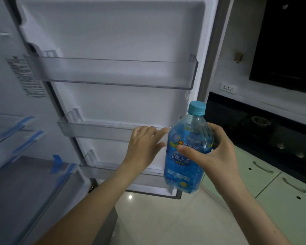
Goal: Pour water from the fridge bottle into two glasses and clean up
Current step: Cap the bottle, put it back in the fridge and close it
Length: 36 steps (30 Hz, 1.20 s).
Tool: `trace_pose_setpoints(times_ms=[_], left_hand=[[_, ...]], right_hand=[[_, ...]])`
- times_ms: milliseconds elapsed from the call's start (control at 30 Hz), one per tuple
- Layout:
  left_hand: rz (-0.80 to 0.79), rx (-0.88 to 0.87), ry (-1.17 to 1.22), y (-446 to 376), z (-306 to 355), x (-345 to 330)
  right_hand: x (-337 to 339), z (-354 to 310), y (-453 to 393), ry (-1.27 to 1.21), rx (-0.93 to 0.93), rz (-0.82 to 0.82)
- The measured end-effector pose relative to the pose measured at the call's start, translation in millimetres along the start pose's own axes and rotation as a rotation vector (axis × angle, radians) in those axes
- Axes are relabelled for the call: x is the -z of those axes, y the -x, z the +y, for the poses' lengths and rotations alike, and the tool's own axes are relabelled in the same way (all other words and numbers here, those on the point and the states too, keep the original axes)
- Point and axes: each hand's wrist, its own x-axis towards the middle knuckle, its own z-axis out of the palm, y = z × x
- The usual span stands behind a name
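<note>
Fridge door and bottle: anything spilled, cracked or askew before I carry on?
No spill or damage shows. The bottle is capped, slightly tilted, held by the right hand. The left hand rests at the middle door shelf. One oddity: blue tape strips remain on the fridge's inner drawers.

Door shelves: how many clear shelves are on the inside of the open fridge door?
3. The top shelf is highest, the middle shelf lies behind the left hand, and the bottom shelf is partly hidden by the forearm.
</note>
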Motion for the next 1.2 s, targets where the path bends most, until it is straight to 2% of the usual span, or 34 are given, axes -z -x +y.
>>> trace_pose_setpoints(times_ms=[233, 400, 600, 1033, 1200], left_hand=[[0.024, 0.072, -0.030, -34.2, -8.0, -48.3], [0.003, 0.146, -0.039, -57.9, -11.2, -73.5], [-0.021, 0.224, -0.088, -82.4, -16.9, -97.4], [0.046, 0.351, -0.212, -125.2, -34.6, -148.2], [0.047, 0.355, -0.295, -125.9, -33.0, -153.5]], right_hand=[[-9.2, 8.4, -41.3, 0.020, -0.021, 0.074], [-6.7, 22.3, -74.3, 0.015, -0.037, 0.065], [0.2, 37.0, -118.6, 0.026, -0.018, 0.001], [22.5, 67.0, -204.9, -0.063, 0.025, -0.171], [29.1, 86.8, -226.8, -0.096, 0.020, -0.228]])
